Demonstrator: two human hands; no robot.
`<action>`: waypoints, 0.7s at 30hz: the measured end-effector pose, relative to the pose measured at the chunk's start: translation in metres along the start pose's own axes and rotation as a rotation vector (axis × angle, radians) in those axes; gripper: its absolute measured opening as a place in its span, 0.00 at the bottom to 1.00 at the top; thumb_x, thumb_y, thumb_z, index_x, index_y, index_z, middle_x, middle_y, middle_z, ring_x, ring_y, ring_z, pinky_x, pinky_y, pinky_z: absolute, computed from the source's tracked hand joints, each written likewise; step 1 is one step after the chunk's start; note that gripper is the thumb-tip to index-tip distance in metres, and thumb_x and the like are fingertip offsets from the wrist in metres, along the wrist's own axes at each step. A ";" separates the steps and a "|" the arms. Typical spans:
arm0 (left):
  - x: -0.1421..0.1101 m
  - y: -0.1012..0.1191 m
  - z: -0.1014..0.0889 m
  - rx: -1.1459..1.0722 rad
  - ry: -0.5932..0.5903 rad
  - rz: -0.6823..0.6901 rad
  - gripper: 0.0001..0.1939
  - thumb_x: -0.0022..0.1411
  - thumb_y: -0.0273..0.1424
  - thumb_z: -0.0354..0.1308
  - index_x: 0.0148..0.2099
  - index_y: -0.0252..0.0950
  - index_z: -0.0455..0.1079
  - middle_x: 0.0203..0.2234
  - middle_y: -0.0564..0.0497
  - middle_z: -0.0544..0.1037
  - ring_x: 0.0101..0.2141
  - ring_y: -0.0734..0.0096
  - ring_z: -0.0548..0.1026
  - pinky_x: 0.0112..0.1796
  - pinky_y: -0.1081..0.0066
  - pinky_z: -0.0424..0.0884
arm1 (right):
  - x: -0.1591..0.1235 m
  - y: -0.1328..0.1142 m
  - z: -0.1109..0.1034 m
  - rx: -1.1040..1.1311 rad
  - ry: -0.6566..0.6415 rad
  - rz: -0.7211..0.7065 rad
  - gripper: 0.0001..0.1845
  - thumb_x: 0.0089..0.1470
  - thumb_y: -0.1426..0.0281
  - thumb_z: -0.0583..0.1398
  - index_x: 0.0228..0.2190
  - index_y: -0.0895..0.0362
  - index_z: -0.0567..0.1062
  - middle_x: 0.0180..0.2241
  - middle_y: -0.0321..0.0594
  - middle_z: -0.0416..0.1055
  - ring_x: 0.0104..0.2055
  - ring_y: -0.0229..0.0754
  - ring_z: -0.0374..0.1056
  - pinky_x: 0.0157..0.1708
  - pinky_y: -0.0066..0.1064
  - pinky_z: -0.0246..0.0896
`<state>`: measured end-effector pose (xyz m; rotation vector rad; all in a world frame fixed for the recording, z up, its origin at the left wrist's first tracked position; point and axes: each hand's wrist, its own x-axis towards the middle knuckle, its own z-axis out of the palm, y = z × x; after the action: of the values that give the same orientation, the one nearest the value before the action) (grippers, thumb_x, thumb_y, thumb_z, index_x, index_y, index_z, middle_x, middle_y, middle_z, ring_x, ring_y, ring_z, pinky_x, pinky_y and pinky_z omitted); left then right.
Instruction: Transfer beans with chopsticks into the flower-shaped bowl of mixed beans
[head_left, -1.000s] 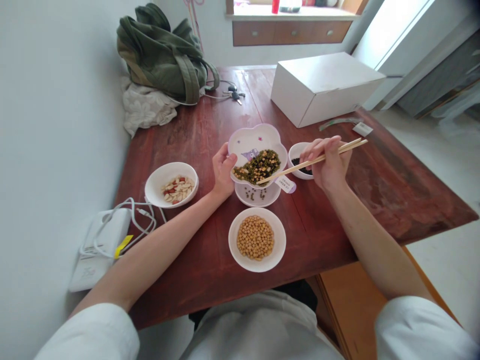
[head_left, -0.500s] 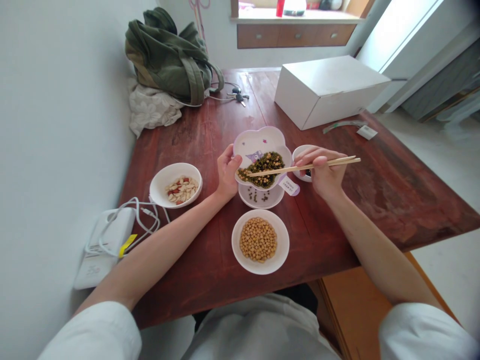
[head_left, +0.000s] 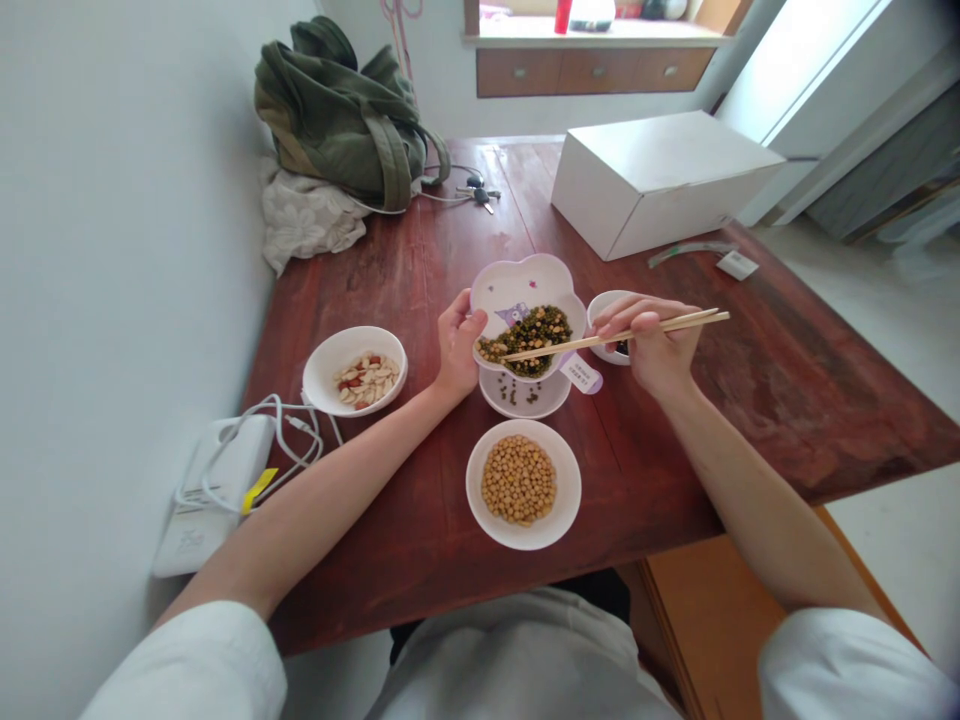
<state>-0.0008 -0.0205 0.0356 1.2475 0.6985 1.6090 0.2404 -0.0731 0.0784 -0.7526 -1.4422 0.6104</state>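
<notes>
The left hand [head_left: 459,345] grips the left edge of the flower-shaped dish [head_left: 510,285], thumb over the rim and fingers beneath; the dish is held above the table [head_left: 420,470], tilted toward the person. Mixed beans [head_left: 541,330], green and tan, lie in its nearer part. The right hand [head_left: 660,350] holds the chopsticks [head_left: 619,337] in a narrow pinch, close together, their tips in the mixed beans toward the dish's left side. A tag [head_left: 580,374] covers part of the dish's handle, at the near right. Partly hidden below the dish is the green-bean bowl [head_left: 525,411], with a few scattered beans; just nearer the person stands the yellow-bean bowl [head_left: 523,538]. The nut bowl [head_left: 321,360], with pale and reddish pieces, stands to the left, apart from these. The dark-bean bowl [head_left: 599,305] is partly hidden behind the right hand; whether they touch cannot be told. At the left edge of the table lie a white device [head_left: 196,545] and its cable [head_left: 279,430]. Farther back are a green bag [head_left: 337,130] on a patterned cloth [head_left: 304,220], keys [head_left: 481,196] and a white box [head_left: 667,175].
</notes>
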 end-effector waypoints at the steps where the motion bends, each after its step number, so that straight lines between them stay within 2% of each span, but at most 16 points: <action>1: 0.000 0.000 0.000 -0.001 -0.005 -0.002 0.31 0.57 0.63 0.72 0.35 0.38 0.75 0.25 0.53 0.72 0.24 0.70 0.64 0.26 0.68 0.64 | 0.001 0.000 -0.001 0.007 0.001 0.004 0.30 0.63 0.41 0.68 0.23 0.51 0.88 0.24 0.43 0.81 0.22 0.41 0.72 0.16 0.33 0.59; 8: -0.001 0.001 0.001 -0.019 0.007 -0.017 0.31 0.56 0.63 0.73 0.35 0.39 0.76 0.25 0.53 0.73 0.24 0.71 0.63 0.26 0.69 0.63 | 0.001 0.000 -0.003 0.051 0.021 0.016 0.30 0.63 0.41 0.69 0.21 0.50 0.87 0.24 0.44 0.81 0.22 0.43 0.73 0.16 0.34 0.61; 14: -0.001 0.000 0.000 0.002 -0.001 0.009 0.31 0.59 0.63 0.72 0.35 0.39 0.75 0.25 0.53 0.73 0.26 0.69 0.65 0.28 0.68 0.66 | 0.001 0.003 -0.004 0.098 0.006 -0.008 0.28 0.66 0.46 0.68 0.23 0.50 0.87 0.24 0.44 0.81 0.23 0.43 0.74 0.15 0.34 0.61; 21: -0.001 0.001 0.000 -0.013 0.004 0.000 0.31 0.57 0.62 0.73 0.35 0.39 0.75 0.26 0.52 0.73 0.25 0.70 0.65 0.28 0.68 0.65 | 0.002 0.003 -0.003 0.085 0.034 -0.015 0.30 0.67 0.44 0.67 0.22 0.50 0.86 0.22 0.42 0.79 0.23 0.44 0.74 0.18 0.36 0.64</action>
<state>-0.0008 -0.0220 0.0358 1.2349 0.6899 1.6139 0.2439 -0.0700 0.0771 -0.6820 -1.3808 0.6403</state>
